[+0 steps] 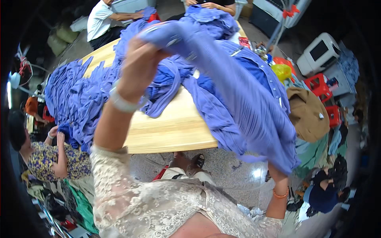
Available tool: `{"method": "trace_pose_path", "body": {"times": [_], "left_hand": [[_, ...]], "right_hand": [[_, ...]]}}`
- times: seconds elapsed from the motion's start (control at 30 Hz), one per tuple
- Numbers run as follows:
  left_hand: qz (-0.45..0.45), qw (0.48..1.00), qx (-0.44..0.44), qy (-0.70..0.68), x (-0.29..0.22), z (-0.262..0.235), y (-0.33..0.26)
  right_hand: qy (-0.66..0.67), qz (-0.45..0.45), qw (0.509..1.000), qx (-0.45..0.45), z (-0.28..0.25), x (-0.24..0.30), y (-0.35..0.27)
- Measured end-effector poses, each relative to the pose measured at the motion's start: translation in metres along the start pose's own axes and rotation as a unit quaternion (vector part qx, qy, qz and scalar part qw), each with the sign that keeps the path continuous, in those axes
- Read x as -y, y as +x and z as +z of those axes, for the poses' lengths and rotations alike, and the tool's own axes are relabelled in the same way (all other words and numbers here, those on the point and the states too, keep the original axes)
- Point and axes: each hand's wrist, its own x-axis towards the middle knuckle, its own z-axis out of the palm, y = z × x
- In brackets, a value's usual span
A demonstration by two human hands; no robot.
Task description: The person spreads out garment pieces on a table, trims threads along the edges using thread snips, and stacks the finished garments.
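Note:
A blue-purple knit garment [234, 75] is stretched slantwise in the air between my two hands, above the table's front right part. My left hand [143, 59] is raised high, its fingers closed round the upper end of the cloth. Lower on the right, my right hand [276, 173] grips the other end. Folds of the cloth cover most of its fingers. The raised cloth is a little smeared by motion. Beneath it, more garments of the same colour, some with buttons, lie on the wooden table [166, 133].
Blue-purple garments [79, 95] are heaped along the table's left. Two people sit at the far side; another person [55, 158] at the left handles dark blue cloth. A brown cloth heap [307, 113], red stools [318, 87] and a white bin-like box [318, 53] stand at the right.

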Motion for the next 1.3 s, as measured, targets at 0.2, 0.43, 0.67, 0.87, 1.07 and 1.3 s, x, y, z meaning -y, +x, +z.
{"method": "trace_pose_path", "body": {"times": [0.2,0.43,0.67,0.87,1.07,1.3], "left_hand": [[-0.292,0.921,-0.165,0.199,0.22,-0.022,0.013],[-0.245,0.882,-0.01,0.402,0.227,-0.052,-0.172],[-0.258,0.775,-0.206,0.54,0.205,-0.181,-0.234],[-0.219,0.747,-0.198,0.596,0.246,-0.262,-0.212],[-0.345,0.677,-0.144,0.634,0.291,-0.316,-0.21],[-0.252,0.789,-0.242,0.506,0.269,-0.339,-0.206]], "right_hand": [[0.236,0.255,0.883,0.315,0.055,0.008,0.067],[0.236,0.241,0.877,0.341,0.099,0.074,0.067],[0.314,0.314,0.813,0.378,0.128,0.131,0.116],[0.436,0.256,0.804,0.314,0.161,0.173,0.173],[0.445,0.243,0.819,0.269,0.183,0.201,0.205],[0.432,0.218,0.822,0.3,0.192,0.236,0.239]]}}
